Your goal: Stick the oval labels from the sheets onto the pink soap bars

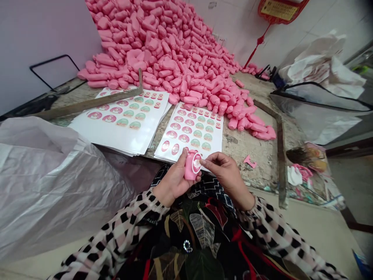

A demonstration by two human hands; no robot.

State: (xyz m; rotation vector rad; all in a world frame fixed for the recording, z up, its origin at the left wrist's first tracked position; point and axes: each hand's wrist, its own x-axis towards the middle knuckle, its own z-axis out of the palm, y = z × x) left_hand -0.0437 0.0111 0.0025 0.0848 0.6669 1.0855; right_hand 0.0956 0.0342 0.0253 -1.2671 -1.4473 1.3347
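My left hand (174, 178) is wrapped round a small pink bottle (190, 165), held upright just in front of the table edge. An oval pink-and-white sticker (196, 163) lies against the bottle's right side. The thumb and forefinger of my right hand (226, 171) pinch at that sticker's right edge. Right behind the bottle is a sheet of stickers (186, 132) with pink and green labels in rows. A second stack of sticker sheets (122, 124) rests to the left of it.
A large heap of pink bottles (169, 54) covers the back of the worn table (262, 155). Wooden strips (281, 155) lie at both sides. A translucent plastic bag (52, 182) hangs at the left; another bag (317, 109) stands at the right. A pink scrap (250, 161) sits near the front edge.
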